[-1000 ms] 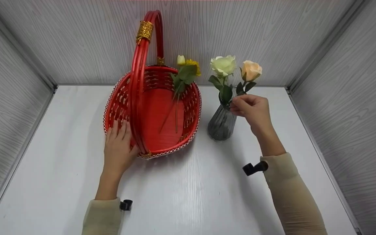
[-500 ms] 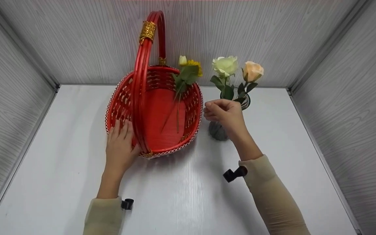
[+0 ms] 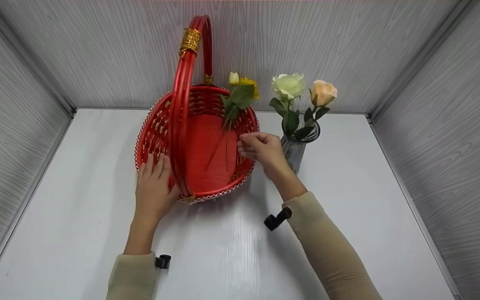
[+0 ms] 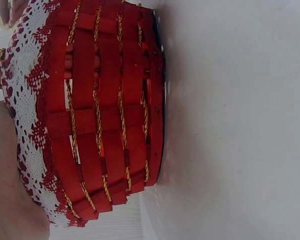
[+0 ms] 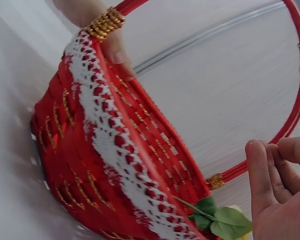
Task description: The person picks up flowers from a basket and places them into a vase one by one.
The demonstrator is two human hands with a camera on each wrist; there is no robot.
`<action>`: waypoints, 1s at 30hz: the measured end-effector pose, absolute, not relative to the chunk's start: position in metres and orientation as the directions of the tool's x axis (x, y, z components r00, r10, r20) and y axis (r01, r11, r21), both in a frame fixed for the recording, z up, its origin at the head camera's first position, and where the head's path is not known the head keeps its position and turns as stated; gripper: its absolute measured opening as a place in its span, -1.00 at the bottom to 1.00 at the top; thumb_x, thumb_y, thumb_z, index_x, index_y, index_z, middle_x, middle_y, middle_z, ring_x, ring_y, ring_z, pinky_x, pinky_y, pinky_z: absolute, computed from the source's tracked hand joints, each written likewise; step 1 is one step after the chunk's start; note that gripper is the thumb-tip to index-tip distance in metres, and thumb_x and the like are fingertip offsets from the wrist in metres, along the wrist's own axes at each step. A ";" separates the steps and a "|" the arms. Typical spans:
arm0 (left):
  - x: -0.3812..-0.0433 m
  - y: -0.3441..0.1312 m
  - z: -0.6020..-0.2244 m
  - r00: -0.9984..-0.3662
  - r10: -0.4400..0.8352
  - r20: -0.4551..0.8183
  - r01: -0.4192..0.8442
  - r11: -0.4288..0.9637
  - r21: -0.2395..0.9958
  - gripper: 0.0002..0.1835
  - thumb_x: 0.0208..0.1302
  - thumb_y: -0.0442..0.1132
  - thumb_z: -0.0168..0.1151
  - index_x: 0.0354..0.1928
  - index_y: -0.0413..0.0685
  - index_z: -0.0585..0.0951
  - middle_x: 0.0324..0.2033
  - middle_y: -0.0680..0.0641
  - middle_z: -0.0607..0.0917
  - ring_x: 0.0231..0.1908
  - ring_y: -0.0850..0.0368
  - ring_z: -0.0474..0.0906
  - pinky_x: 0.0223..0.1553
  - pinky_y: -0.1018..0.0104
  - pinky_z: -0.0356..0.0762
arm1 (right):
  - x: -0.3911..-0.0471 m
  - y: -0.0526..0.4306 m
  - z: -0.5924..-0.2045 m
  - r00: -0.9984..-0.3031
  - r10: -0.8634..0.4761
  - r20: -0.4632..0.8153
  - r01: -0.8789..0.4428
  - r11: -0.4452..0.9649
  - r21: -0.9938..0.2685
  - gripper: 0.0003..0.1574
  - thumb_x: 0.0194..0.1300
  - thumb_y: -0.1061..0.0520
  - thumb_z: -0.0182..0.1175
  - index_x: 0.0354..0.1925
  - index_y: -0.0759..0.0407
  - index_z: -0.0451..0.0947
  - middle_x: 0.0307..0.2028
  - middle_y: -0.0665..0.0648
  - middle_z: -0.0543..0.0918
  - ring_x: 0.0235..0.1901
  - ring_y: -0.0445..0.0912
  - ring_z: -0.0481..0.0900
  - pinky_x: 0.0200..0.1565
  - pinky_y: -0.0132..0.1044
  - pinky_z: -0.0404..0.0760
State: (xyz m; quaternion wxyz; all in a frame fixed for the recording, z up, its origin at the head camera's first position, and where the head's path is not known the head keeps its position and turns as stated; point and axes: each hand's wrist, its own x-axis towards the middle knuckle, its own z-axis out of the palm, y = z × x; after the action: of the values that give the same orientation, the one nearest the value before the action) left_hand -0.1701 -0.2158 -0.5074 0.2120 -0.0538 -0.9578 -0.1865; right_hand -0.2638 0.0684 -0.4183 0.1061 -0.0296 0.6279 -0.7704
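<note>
Fingers of the right hand [image 3: 263, 150] are loosely bent, tips bunched toward the thumb; nothing is seen pinched. Those of the left hand [image 3: 154, 189] are laid nearly straight, slightly spread, over the lower-left rim of the red basket [image 3: 200, 137].

Largest first: white table [image 3: 223, 258], with the basket stood upright on it, centre-left of the head view, handle [image 3: 181, 104] arched over. Grey glass vase [image 3: 295, 153] is set just right of the basket, with a white rose [image 3: 288, 86] and a peach rose [image 3: 324, 92] stood in it. Yellow flower [image 3: 250, 85] and white tulip [image 3: 233, 78] are laid in the basket, heads at the far right rim, upper centre of frame.

Key relation, as judged: the two stems [image 3: 228, 148] are found just left of the right fingertips, one run roughly top to bottom of frame, one slanted to lower left. Heads are placed above the fingertips. Right hand is nearer; left is set across the handle.

Hidden: vase's lower left is covered by the right hand; left thumb tip is blocked by the handle. In the right wrist view, flower heads are mostly masked by leaves or cut off at the bottom edge. Fingertip contact with the basket can't be confirmed.
</note>
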 end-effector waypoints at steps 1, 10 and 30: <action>-0.170 -0.216 -0.507 -0.904 0.025 0.426 0.183 0.925 0.334 -0.24 0.27 -0.04 0.13 0.43 -0.32 0.31 0.37 -0.32 0.39 0.49 -0.29 0.07 0.51 -0.16 -0.09 | -0.265 0.065 -0.421 -0.975 -0.200 -0.097 0.135 -0.187 -0.973 -0.71 0.39 0.23 0.20 -0.07 0.48 0.63 -0.34 0.22 0.76 -0.40 -0.09 0.74 -0.20 -0.25 0.75; -0.171 -0.215 -0.509 -0.914 0.029 0.404 0.177 0.926 0.335 -0.25 0.25 -0.08 0.16 0.43 -0.32 0.31 0.39 -0.31 0.38 0.51 -0.26 0.03 0.52 -0.15 -0.12 | -0.276 0.037 -0.439 -0.966 -0.212 -0.150 0.198 -0.227 -0.954 -0.76 0.40 0.20 0.20 -0.12 0.35 0.69 -0.34 0.19 0.76 -0.38 -0.11 0.75 -0.19 -0.26 0.75; -0.169 -0.218 -0.507 -0.923 0.029 0.383 0.163 0.932 0.324 -0.23 0.33 0.04 0.06 0.46 -0.28 0.26 0.40 -0.30 0.36 0.52 -0.25 0.01 0.53 -0.12 -0.15 | -0.301 0.007 -0.456 -0.940 -0.157 -0.304 0.338 -0.287 -0.897 -0.75 0.38 0.15 0.24 -0.07 0.28 0.68 -0.18 0.26 0.74 -0.26 -0.07 0.74 -0.05 -0.22 0.72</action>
State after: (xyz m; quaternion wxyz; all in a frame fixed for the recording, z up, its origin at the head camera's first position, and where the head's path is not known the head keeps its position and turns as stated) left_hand -0.1686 -0.2176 -0.5065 0.1895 -0.0498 -0.9644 -0.1776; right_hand -0.3007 0.0070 -0.4562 0.1550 0.0781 0.5767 -0.7983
